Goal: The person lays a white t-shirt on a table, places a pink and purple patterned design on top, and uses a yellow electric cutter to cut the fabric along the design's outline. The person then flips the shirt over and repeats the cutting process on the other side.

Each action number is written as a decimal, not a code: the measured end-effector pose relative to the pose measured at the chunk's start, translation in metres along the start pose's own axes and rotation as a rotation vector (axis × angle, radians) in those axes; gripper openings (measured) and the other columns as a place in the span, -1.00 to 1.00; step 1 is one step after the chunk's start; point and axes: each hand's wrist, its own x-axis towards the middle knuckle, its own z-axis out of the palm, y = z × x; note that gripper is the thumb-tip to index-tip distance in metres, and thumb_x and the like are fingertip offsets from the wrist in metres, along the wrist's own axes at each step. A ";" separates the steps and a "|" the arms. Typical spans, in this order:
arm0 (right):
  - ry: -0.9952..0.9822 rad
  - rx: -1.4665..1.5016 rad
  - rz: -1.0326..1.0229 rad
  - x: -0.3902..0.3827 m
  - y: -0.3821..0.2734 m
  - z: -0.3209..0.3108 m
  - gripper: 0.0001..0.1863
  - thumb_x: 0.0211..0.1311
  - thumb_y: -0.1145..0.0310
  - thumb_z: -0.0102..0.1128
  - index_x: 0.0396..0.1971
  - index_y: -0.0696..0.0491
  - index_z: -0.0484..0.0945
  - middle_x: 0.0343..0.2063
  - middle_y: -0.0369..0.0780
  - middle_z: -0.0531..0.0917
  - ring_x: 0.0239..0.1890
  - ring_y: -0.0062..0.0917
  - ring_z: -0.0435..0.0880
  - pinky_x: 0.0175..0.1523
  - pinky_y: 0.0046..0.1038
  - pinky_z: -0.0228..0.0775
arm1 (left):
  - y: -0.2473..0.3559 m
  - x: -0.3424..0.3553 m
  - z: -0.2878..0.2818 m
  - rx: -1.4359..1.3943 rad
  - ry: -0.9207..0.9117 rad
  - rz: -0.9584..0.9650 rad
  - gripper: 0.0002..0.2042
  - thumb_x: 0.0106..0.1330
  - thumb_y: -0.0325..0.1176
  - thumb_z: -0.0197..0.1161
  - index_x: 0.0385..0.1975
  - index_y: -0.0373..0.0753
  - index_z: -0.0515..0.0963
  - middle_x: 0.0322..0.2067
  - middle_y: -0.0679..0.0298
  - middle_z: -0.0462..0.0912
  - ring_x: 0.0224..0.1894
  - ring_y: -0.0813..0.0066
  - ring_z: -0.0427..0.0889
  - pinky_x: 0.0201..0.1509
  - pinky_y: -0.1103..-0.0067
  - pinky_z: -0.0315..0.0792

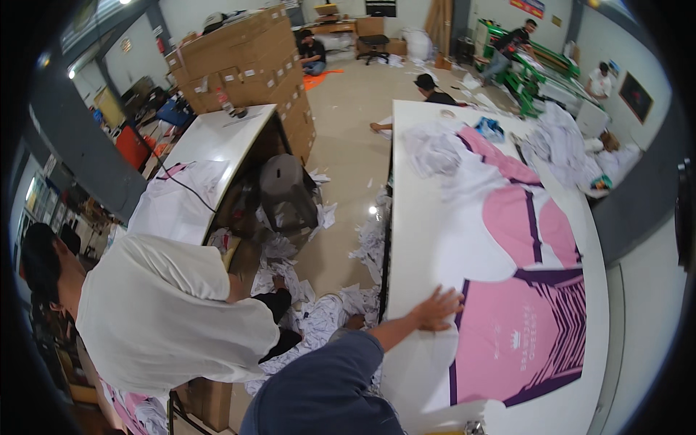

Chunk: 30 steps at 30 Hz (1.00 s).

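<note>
My left hand [437,310], at the end of a navy-sleeved arm, lies palm down with fingers spread on white fabric, touching the left edge of a pink printed panel [493,341] with dark purple stripes and borders. The panel lies flat on the white table [413,232]. Above it lie more pink and white pieces [507,225] and crumpled sheer white material [435,152]. A small silver object [473,426], too cut off to make out, sits at the bottom edge. My right hand is not in view.
A person in white [167,312] bends at my left beside another table [217,134]. A grey stool [283,188], paper scraps [326,312] and stacked cartons [232,65] border the aisle. Several other people are farther back, one [435,94] behind my table, others near a green machine [529,80].
</note>
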 end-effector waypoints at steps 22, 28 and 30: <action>0.004 -0.470 -0.963 0.092 -0.004 0.269 -0.47 0.55 -0.11 0.06 0.26 -0.06 0.63 0.23 0.01 0.66 0.26 0.00 0.61 0.28 0.33 0.38 | 0.004 -0.008 0.055 -0.515 0.359 0.531 -0.47 0.20 0.13 0.43 0.05 -0.08 0.69 0.52 -0.01 0.31 0.60 -0.24 0.13 0.53 -0.47 -0.14; 0.055 -0.594 -0.646 0.057 0.079 0.277 -0.37 0.53 -0.21 0.03 0.16 0.04 0.66 0.30 -0.01 0.62 0.45 -0.19 0.48 0.46 0.07 0.28 | 0.002 -0.007 0.051 -0.504 0.254 0.526 -0.53 0.26 0.15 0.39 -0.03 -0.06 0.71 0.50 -0.01 0.34 0.61 -0.18 0.11 0.57 -0.42 -0.21; -0.010 -0.590 -0.646 0.064 0.063 0.272 -0.39 0.55 -0.19 -0.03 0.05 0.08 0.68 0.16 0.04 0.65 0.29 -0.10 0.54 0.32 0.08 0.33 | 0.001 -0.009 0.039 -0.490 0.035 0.499 -0.49 0.33 0.11 0.34 0.15 -0.09 0.64 0.54 0.01 0.27 0.66 -0.12 0.01 0.63 -0.33 -0.27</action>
